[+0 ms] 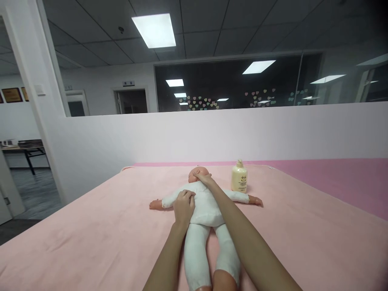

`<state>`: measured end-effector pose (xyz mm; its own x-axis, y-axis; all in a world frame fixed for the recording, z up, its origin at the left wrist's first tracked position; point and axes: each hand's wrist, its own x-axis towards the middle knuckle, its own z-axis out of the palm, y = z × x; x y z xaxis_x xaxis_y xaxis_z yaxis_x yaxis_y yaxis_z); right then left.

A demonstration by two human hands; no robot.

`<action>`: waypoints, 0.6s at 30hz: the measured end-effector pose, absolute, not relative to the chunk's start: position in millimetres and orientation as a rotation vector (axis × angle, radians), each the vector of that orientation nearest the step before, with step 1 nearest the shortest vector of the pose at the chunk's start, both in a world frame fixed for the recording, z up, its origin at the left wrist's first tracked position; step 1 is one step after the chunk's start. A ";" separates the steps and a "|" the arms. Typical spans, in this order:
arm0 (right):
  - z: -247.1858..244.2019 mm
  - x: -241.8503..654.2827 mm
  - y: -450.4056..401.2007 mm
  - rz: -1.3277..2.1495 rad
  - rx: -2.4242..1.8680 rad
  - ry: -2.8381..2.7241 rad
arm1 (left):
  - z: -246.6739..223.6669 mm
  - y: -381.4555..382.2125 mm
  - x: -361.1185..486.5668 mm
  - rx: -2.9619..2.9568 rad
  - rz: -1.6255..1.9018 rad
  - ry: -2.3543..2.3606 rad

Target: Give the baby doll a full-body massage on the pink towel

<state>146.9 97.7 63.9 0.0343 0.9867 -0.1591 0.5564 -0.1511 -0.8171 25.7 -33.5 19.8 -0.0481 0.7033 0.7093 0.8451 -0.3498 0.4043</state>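
- One doll [209,210] is being touched (whether gripped cannot be told)
- Torso [207,202]: left hand [184,205]
- Head [193,173], toward the sheet's [100,226] far edge: right hand [204,178]

I see both bare arms [241,228] stretched out: left hand [184,205] with curled fingers [188,193], right hand [203,178] farther ahead.

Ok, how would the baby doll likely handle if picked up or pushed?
The baby doll may sag mid-body, since its white torso looks like soft cloth. Its head looks smooth and molded, so probably stiffer. Lying flat with arms outspread, it seems unlikely to roll.
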 end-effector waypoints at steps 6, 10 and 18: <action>60.2 147.3 86.4 1.010 -1.727 -1.354 | 14.2 -33.8 23.6 -1.964 -1.547 -1.559; 65.6 154.9 63.2 0.964 -1.667 -1.161 | 16.6 -39.5 21.4 -1.614 -1.853 -1.425; 125.7 200.4 5.4 0.828 -0.957 -0.776 | 32.3 -38.0 -23.1 -0.472 -2.401 -1.491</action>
<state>200.4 5.4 125.7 0.4660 0.8638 0.1918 -0.2479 0.3355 -0.9088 -23.1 -38.0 32.3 -0.9090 -0.0598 0.4125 0.3962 -0.4310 0.8107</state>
